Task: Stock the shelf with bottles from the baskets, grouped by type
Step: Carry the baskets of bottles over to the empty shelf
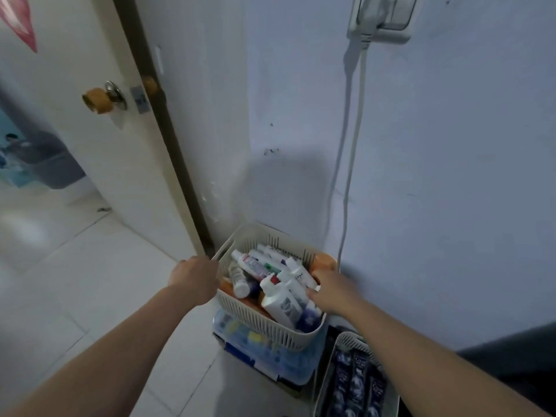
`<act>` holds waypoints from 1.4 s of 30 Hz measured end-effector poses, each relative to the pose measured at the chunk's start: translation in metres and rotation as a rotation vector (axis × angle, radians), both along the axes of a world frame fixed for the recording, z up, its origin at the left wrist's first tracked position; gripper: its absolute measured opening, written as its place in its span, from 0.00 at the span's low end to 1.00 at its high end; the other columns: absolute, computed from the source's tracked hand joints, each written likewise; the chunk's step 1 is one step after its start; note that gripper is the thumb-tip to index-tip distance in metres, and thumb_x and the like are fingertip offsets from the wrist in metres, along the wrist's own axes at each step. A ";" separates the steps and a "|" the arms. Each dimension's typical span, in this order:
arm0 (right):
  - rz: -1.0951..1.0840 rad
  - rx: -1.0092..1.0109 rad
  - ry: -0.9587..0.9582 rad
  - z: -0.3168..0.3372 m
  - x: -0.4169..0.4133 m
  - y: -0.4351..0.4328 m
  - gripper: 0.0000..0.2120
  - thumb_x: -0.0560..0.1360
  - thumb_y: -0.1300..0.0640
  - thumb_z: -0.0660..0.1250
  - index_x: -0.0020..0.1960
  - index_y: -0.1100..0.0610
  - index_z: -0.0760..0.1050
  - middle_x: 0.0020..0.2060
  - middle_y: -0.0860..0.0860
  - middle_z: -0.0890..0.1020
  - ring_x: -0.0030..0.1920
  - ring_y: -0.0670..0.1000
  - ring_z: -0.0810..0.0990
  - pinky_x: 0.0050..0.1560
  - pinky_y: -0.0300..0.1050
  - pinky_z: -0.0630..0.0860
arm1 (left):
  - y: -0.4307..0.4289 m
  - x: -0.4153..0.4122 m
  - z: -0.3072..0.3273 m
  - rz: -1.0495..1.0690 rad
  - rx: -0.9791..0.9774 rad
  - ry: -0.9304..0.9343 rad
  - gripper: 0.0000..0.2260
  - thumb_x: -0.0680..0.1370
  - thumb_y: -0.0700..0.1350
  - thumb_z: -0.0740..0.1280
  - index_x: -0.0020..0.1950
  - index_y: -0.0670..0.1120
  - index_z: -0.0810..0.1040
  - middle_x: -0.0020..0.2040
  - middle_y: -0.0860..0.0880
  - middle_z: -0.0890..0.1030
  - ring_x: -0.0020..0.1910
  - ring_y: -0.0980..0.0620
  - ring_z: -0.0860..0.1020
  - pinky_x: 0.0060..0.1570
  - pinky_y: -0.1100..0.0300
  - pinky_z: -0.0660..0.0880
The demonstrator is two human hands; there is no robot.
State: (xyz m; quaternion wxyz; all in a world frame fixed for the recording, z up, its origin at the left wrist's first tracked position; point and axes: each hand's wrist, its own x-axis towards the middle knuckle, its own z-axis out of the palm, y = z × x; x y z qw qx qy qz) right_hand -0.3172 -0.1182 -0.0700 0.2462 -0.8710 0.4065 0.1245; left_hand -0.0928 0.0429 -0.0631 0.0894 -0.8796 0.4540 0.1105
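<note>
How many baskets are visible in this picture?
2. One cream basket, full of mixed bottles, is central, between the left hand and right hand. The second basket, lower right, holds dark packages and is partly cut off. Others may be hidden.

Pale wall (pixel 451 176) ahead of me, socket (pixel 382 22) up high, cord (pixel 346 176) hanging down. On my left the door (pixel 99 152) stands open. White tile floor (pixel 90 266).

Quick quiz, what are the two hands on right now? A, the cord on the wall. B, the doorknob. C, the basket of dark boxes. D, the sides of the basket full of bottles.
D: the left hand grips the left rim of the basket, the right hand its right side.
</note>
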 end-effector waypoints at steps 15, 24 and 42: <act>-0.576 0.211 -0.022 -0.096 0.048 -0.054 0.24 0.82 0.53 0.56 0.77 0.55 0.56 0.74 0.55 0.66 0.69 0.59 0.70 0.65 0.50 0.69 | -0.101 0.112 -0.101 0.018 0.050 0.277 0.15 0.78 0.53 0.64 0.63 0.51 0.73 0.56 0.50 0.78 0.52 0.51 0.78 0.51 0.56 0.76; -1.071 0.292 -0.075 -0.153 0.042 -0.056 0.14 0.83 0.57 0.53 0.66 0.62 0.63 0.46 0.55 0.75 0.39 0.51 0.73 0.34 0.42 0.66 | -0.129 0.131 -0.167 0.144 0.072 0.425 0.19 0.80 0.46 0.62 0.69 0.44 0.63 0.58 0.41 0.77 0.53 0.44 0.78 0.45 0.51 0.77; -1.156 0.239 -0.120 -0.169 0.036 -0.055 0.24 0.84 0.53 0.42 0.51 0.64 0.74 0.51 0.66 0.78 0.53 0.62 0.77 0.55 0.58 0.73 | -0.117 0.125 -0.189 0.871 -0.329 0.867 0.20 0.83 0.57 0.54 0.44 0.44 0.76 0.35 0.45 0.74 0.30 0.50 0.69 0.30 0.59 0.67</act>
